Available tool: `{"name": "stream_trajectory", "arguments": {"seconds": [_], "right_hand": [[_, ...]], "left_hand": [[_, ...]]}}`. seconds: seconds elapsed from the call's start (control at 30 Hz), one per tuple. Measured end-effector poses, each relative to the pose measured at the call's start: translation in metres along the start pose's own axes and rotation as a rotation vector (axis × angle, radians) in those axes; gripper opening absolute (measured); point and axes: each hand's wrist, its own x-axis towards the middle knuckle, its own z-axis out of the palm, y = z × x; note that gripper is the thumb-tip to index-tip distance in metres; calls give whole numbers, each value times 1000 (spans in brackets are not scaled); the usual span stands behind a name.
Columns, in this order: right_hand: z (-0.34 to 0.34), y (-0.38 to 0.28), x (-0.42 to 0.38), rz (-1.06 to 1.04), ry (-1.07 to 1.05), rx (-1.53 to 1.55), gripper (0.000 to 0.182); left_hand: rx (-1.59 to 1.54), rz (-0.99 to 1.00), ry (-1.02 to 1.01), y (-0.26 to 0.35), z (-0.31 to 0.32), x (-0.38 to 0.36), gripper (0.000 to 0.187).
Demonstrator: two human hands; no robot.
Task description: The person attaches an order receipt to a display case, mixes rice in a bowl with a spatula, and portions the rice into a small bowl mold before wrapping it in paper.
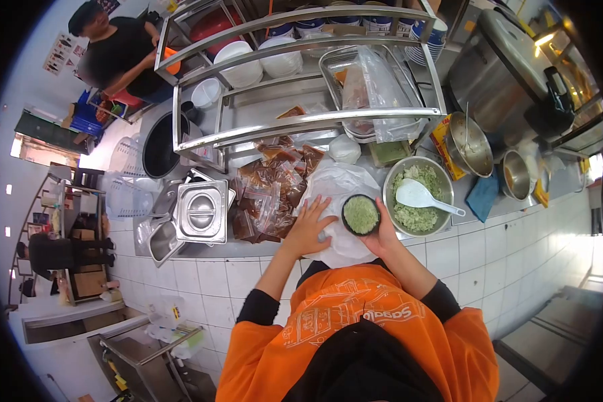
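Note:
My right hand [386, 232] holds a small black bowl [344, 218] by its right side. Pale green rice [361, 216] fills that bowl to about its rim. My left hand [308, 226] lies with fingers spread on a white plastic sheet [338, 251] and holds nothing. To the right of the black bowl stands a steel mixing bowl [419, 234] of green rice, with a white rice paddle [422, 197] resting in it. Left of the sheet is a pile of clear bags with brown sauce [264, 194].
A lidded steel container [202, 211] stands left of the bags. A metal rack [301, 129] rises behind the counter, with a plastic-covered tray [395, 120] inside. At right are a steel bowl [469, 154], a blue cloth [482, 199] and a large pot [502, 74]. Another person [117, 50] stands far left.

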Motion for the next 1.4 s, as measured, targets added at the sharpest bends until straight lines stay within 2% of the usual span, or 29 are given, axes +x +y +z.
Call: {"name": "stream_trajectory", "arguments": {"seconds": [0.07, 0.1, 0.2, 0.23, 0.33, 0.43, 0.53, 0.63, 0.73, 0.83, 0.93, 0.97, 1.03, 1.07, 1.1, 1.13, 1.2, 1.4], "right_hand": [[-9, 17, 29, -239, -24, -129, 47], [-2, 21, 34, -466, 19, -427, 44], [9, 31, 47, -1082, 93, -1681, 55], [8, 36, 50, -1140, 83, -1815, 64], [11, 37, 47, -1106, 124, -1821, 60], [11, 34, 49, -1098, 93, -1819, 59], [19, 40, 49, -1079, 187, -1724, 60], [25, 51, 51, -1075, 305, -1697, 60], [23, 50, 47, -1079, 271, -1791, 62], [23, 27, 37, -941, -12, -1713, 53], [8, 16, 37, -955, 70, -1474, 41], [4, 23, 30, -894, 165, -1388, 41], [-13, 54, 26, -1043, 384, -1538, 49], [-23, 69, 27, -1116, 499, -1611, 53], [-33, 80, 26, -969, 530, -1727, 65], [-28, 79, 20, -936, 562, -1892, 66], [-20, 80, 8, -842, 624, -2205, 69], [-31, 64, 6, -796, 507, -2244, 76]], "left_hand": [[15, 81, 5, -11, -5, -3, 46], [-6, 105, 4, -18, -2, -6, 46], [-92, 77, 65, -20, 0, -12, 47], [-120, 50, 92, -20, -1, -16, 48], [-261, -42, 69, -32, 1, -26, 42], [-152, 87, 87, -42, 6, -39, 34], [33, 283, 318, -31, 10, -37, 20], [78, 390, 241, -21, 9, -34, 18], [102, 105, -110, -9, -19, -36, 17], [101, -127, -294, 5, -36, -25, 22], [-150, 88, 284, 7, -22, -1, 41], [-113, 84, 330, 10, -19, 12, 49], [-40, 81, 422, 13, -17, 38, 68], [-47, 89, 317, 8, -14, 45, 71], [-57, 92, 215, 1, -5, 50, 74], [-70, 91, 111, -4, 0, 55, 77], [-96, 131, 82, -13, 0, 58, 74], [-62, 242, -141, -30, -33, 65, 77]]}}
